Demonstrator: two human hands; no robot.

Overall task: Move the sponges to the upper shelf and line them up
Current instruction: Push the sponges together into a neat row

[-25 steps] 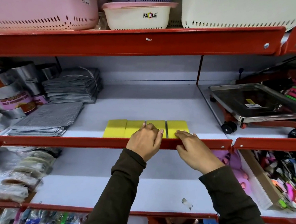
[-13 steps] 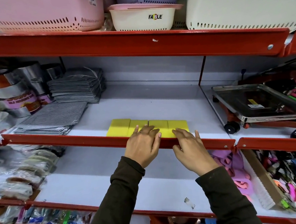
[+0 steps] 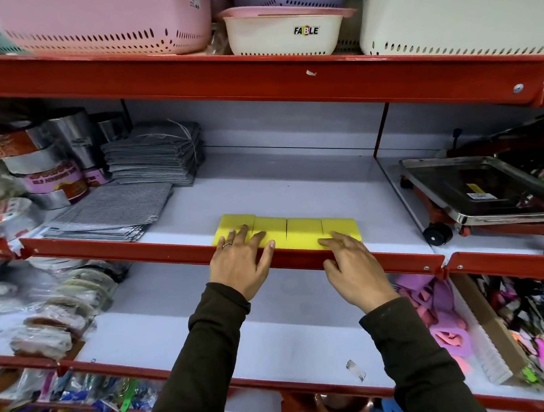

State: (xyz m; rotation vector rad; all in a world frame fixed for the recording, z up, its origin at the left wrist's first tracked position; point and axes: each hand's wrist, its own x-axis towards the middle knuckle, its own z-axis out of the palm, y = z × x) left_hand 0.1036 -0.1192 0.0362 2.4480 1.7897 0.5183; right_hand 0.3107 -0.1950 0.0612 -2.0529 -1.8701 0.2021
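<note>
Four yellow sponges (image 3: 287, 232) lie side by side in a row at the centre of the frame, on the white shelf (image 3: 295, 188) just behind its red front lip (image 3: 138, 252). The left hand (image 3: 241, 266) rests flat, fingers spread, on the two left sponges — holding nothing. The right hand (image 3: 352, 269) lies open over the lip, fingertips on the rightmost sponge. Grey cloths (image 3: 154, 157) are stacked at upper left.

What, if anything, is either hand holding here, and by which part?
Nothing is held. Both hands lie flat on top of the yellow sponges: the left hand on the two at the left, the right hand with fingers on the rightmost.
</note>
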